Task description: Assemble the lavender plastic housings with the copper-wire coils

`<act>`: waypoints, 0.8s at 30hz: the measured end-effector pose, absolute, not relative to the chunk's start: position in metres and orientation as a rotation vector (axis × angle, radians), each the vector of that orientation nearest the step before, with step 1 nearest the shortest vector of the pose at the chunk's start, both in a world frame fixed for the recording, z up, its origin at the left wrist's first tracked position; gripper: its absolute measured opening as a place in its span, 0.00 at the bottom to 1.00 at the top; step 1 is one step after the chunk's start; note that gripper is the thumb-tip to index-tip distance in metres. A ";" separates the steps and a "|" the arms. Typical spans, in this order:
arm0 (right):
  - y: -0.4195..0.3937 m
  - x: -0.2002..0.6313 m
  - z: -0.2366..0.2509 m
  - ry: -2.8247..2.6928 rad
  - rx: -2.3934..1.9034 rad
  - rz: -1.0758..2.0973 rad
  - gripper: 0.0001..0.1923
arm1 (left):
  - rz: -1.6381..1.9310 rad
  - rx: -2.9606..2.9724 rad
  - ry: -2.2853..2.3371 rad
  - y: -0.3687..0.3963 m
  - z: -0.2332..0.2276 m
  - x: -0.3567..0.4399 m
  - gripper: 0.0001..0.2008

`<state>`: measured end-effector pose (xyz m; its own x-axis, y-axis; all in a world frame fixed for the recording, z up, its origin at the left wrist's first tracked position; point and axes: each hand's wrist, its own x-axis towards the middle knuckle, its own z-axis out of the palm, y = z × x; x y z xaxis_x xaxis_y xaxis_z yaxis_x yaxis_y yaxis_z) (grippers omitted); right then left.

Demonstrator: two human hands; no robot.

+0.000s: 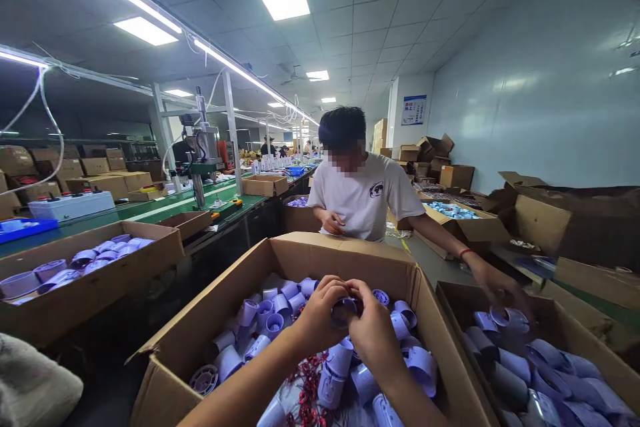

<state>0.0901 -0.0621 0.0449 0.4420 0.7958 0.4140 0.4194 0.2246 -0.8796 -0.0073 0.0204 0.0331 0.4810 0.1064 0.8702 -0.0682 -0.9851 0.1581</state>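
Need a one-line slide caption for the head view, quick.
Both hands, left and right, grip one purple housing over a carton of them; a co-worker reaches into the next box.

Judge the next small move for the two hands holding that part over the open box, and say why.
Probably a small turn or press to seat the pieces together. Both the left hand and the right hand close around one cylindrical plastic part above the cardboard box of similar parts, so nothing seems ready to set down.
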 end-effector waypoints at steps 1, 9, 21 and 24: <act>-0.063 0.091 0.047 -1.188 -1.424 0.392 0.19 | 1.489 2.573 0.032 0.020 0.033 -0.007 0.14; -0.065 0.100 0.038 -1.355 -1.785 0.160 0.17 | 1.025 2.850 0.139 0.019 0.027 -0.009 0.13; -0.038 0.118 -0.012 -1.233 -1.594 0.277 0.14 | 0.842 3.011 0.266 0.031 0.007 -0.002 0.18; -0.045 0.107 0.005 -1.104 -1.338 0.573 0.12 | 0.986 2.798 0.283 0.023 0.008 -0.004 0.18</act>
